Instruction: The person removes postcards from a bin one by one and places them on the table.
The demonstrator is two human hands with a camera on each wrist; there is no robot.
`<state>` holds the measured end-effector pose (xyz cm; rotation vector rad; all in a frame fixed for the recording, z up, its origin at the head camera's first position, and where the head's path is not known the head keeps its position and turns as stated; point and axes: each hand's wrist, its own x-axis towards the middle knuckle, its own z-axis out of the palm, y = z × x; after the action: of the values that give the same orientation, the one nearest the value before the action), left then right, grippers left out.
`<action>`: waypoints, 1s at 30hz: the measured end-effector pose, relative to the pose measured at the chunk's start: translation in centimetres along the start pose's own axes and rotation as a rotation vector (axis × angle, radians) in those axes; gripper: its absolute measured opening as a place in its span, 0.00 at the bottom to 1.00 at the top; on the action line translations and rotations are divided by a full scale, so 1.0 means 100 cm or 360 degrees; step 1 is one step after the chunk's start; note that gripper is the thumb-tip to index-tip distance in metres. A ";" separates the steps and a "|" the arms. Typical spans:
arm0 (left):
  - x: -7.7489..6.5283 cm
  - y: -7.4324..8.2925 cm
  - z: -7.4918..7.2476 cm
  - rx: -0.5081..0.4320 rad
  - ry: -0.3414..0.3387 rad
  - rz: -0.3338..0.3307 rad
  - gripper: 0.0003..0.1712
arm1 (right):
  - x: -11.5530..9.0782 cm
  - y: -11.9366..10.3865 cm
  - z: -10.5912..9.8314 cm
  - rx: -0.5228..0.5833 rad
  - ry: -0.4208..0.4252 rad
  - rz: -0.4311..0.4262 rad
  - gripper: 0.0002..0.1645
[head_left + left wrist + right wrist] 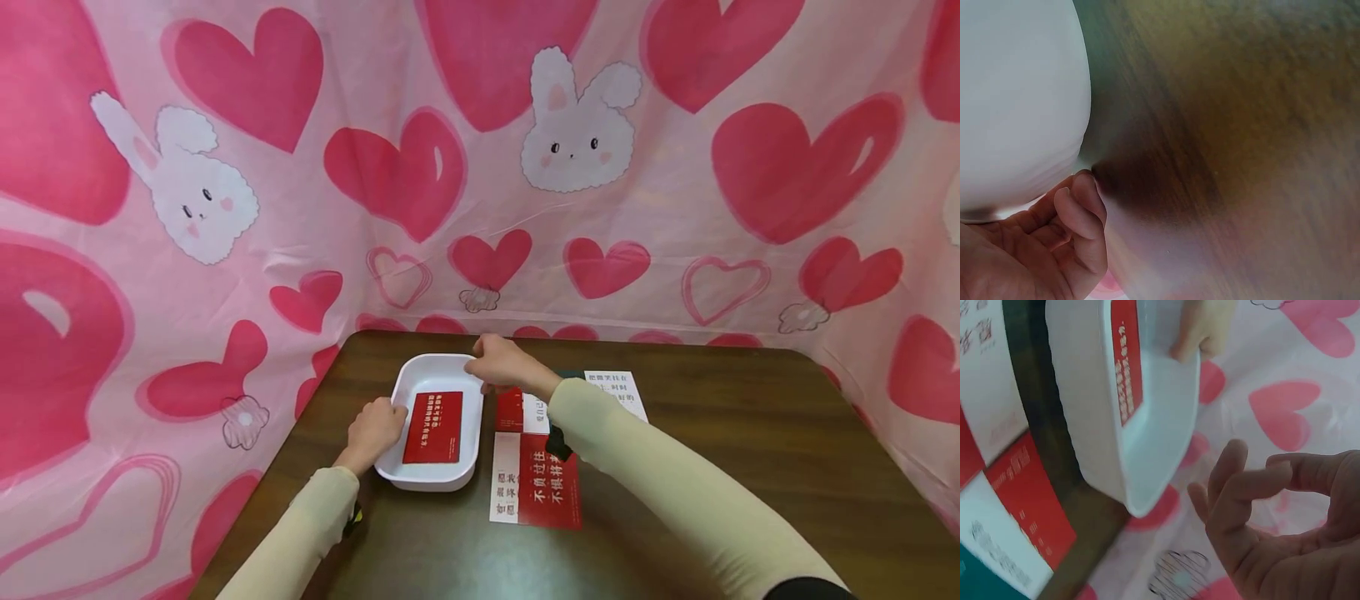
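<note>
A white plastic tray [433, 368] stands on the table, with a red card [433, 433] printed in white characters lying in it. My left hand [377, 430] grips the tray's left rim. In the left wrist view its curled fingers [1079, 212] show by the tray's outer wall [1019, 94]. Over the tray's far right corner is my right hand [508, 365]. The right wrist view shows that hand [1266, 519] apart from the tray, fingers loosely bent, nothing between them.
Right of the tray, several printed cards lie side by side: red-and-white ones [551, 492] nearer, a white one [618, 387] farther back. The brown wooden table [720, 433] meets a pink heart-patterned cloth [675, 208] behind and at the sides.
</note>
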<state>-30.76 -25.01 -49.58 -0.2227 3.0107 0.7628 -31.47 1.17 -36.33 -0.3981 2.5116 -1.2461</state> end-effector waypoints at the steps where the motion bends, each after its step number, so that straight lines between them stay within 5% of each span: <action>1: 0.000 0.000 0.000 -0.0003 0.0000 0.0001 0.16 | 0.003 0.000 0.003 0.0060 -0.0032 0.0037 0.32; 12: -0.001 0.001 -0.001 0.0005 0.0003 -0.0001 0.17 | 0.021 0.017 0.063 0.0962 -0.0411 0.0483 0.42; 17: -0.001 0.000 -0.001 -0.0005 0.0006 0.0014 0.17 | 0.026 0.022 0.079 0.1110 -0.0371 0.0568 0.41; 30: -0.002 0.002 -0.002 -0.0055 -0.0049 -0.0002 0.17 | 0.037 0.025 0.092 0.1393 -0.0356 0.0661 0.20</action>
<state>-30.56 -24.95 -49.28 -0.2120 2.9705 0.8109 -31.48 -5.38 -44.16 0.1810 1.5330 -1.8034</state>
